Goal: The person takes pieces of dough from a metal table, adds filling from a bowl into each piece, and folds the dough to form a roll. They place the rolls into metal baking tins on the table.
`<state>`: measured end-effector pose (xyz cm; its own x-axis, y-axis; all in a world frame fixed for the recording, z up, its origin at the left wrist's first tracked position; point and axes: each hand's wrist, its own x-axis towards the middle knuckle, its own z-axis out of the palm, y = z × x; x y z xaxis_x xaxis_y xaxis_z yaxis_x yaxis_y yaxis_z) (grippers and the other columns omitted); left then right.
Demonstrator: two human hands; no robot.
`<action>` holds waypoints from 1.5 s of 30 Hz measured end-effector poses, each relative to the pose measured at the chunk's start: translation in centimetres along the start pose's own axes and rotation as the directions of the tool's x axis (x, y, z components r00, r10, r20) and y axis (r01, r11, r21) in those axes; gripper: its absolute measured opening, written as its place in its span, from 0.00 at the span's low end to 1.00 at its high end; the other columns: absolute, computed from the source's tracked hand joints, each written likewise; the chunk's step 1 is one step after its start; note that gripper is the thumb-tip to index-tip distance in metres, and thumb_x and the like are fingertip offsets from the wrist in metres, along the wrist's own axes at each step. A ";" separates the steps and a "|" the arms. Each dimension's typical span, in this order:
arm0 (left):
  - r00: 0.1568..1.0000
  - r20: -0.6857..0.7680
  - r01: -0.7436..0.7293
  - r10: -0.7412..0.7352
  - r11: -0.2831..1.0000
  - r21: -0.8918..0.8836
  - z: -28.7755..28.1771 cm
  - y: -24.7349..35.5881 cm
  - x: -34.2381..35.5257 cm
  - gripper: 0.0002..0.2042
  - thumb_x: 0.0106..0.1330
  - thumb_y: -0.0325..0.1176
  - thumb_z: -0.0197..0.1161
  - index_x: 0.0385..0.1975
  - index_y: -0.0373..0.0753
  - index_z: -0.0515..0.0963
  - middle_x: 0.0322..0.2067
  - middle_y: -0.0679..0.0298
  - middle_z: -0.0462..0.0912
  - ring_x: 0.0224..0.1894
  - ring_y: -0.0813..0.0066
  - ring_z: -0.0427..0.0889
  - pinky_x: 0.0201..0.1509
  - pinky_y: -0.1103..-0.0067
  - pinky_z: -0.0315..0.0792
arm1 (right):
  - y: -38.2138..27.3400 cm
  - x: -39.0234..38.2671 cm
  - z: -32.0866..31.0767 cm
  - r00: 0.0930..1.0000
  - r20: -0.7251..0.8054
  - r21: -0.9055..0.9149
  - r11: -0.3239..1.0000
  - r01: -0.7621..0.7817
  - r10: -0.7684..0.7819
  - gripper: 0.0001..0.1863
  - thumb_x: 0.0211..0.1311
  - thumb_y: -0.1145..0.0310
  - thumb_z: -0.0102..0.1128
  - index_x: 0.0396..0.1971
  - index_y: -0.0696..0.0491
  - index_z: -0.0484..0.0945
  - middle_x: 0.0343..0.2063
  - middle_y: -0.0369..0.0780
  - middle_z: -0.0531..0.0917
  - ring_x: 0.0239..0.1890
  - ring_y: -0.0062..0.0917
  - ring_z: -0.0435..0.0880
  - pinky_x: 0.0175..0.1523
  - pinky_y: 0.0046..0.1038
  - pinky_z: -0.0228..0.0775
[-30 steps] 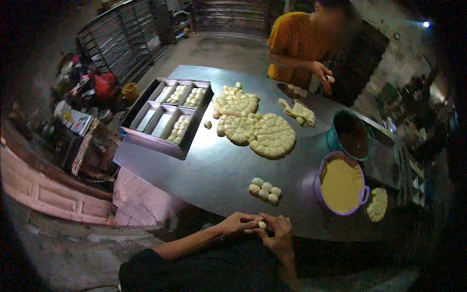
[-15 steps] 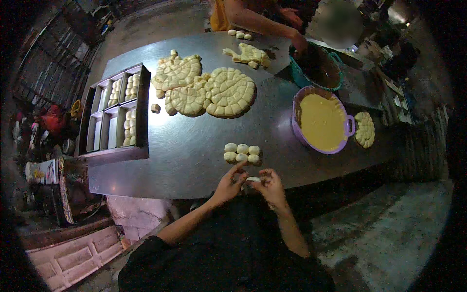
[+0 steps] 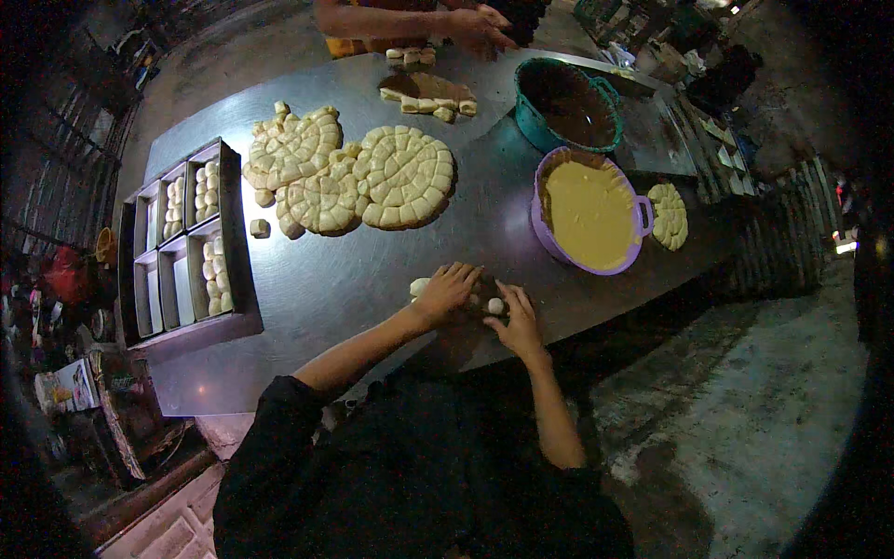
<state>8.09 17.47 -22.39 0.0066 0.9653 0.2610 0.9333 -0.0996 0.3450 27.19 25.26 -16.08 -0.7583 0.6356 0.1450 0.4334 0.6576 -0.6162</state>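
Head view shows the right hand (image 3: 519,321) curving its fingers beside a dough ball (image 3: 495,306) over the table (image 3: 345,270), left hand (image 3: 447,291) palm-down, neither grip discernible, three tray (image 3: 233,328) compartments holding shaped balls (image 3: 211,191), scored dough rounds (image 3: 408,177) unshaped

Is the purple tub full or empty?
Partly full: the purple tub holds yellow mixture, its surface below the rim.
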 end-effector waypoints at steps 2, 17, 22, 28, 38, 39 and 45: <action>0.999 -0.006 0.034 -0.035 0.996 -0.086 0.0 -0.1 0.5 0.36 0.55 0.42 0.66 0.64 0.38 0.61 0.48 0.55 0.75 0.55 0.60 0.72 0.55 0.68 0.68 | 0.8 0.2 0.3 0.986 0.121 0.158 0.979 -0.129 0.110 0.36 0.50 0.77 0.68 0.61 0.50 0.66 0.47 0.46 0.76 0.41 0.34 0.81 0.47 0.32 0.75; 0.767 -0.259 0.469 -0.586 0.789 -0.396 -13.4 -0.6 -12.0 0.18 0.63 0.46 0.62 0.45 0.40 0.77 0.52 0.56 0.74 0.60 0.58 0.69 0.71 0.51 0.49 | -16.5 15.8 5.1 0.896 0.333 0.172 0.954 0.247 -0.292 0.14 0.61 0.71 0.58 0.46 0.57 0.78 0.40 0.48 0.81 0.44 0.43 0.80 0.52 0.39 0.69; 0.519 -0.386 0.616 -0.763 0.647 -0.450 -16.0 -2.5 -19.8 0.10 0.62 0.38 0.63 0.34 0.38 0.79 0.46 0.56 0.76 0.49 0.58 0.75 0.64 0.56 0.60 | -27.0 22.5 20.8 0.625 0.391 0.283 0.734 0.617 -0.676 0.10 0.61 0.72 0.56 0.40 0.60 0.79 0.35 0.50 0.81 0.40 0.45 0.80 0.47 0.39 0.71; 0.393 -0.513 0.597 -0.763 0.636 -0.488 -15.7 -4.0 -24.1 0.06 0.62 0.30 0.61 0.36 0.37 0.80 0.35 0.54 0.80 0.37 0.54 0.78 0.48 0.67 0.71 | -29.6 27.6 33.2 0.697 0.428 0.167 0.808 0.564 -0.575 0.14 0.49 0.63 0.62 0.20 0.61 0.77 0.25 0.51 0.79 0.32 0.47 0.78 0.40 0.41 0.71; 0.129 -0.355 0.239 -0.926 0.376 -0.895 -23.6 -1.5 -16.5 0.12 0.68 0.29 0.58 0.49 0.37 0.75 0.44 0.62 0.74 0.48 0.74 0.75 0.47 0.78 0.72 | -27.3 16.0 9.1 0.830 0.507 0.716 0.650 -0.255 -0.233 0.21 0.56 0.73 0.69 0.49 0.61 0.75 0.43 0.42 0.82 0.46 0.24 0.81 0.51 0.25 0.75; 0.238 -0.335 0.214 -0.912 0.386 -0.897 -24.2 -0.6 -14.0 0.12 0.68 0.29 0.58 0.50 0.37 0.74 0.45 0.62 0.73 0.48 0.74 0.75 0.47 0.79 0.72 | -25.1 14.8 6.6 0.857 0.471 0.746 0.613 -0.261 -0.209 0.21 0.56 0.73 0.69 0.49 0.61 0.75 0.43 0.42 0.81 0.47 0.24 0.81 0.51 0.25 0.76; 0.541 -0.324 0.094 -0.776 0.438 -0.894 -22.3 7.9 -1.2 0.04 0.67 0.23 0.58 0.33 0.32 0.80 0.36 0.63 0.77 0.39 0.74 0.78 0.46 0.79 0.71 | -15.5 8.9 -5.2 0.968 0.204 0.776 0.626 -0.071 -0.144 0.17 0.57 0.74 0.68 0.47 0.60 0.78 0.45 0.39 0.80 0.47 0.21 0.80 0.53 0.25 0.74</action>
<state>7.49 10.15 0.16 -0.8374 0.5210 0.1654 0.0888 -0.1690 0.9816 16.31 22.84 -1.22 -0.8961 0.4382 0.0709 -0.0530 0.0529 -0.9972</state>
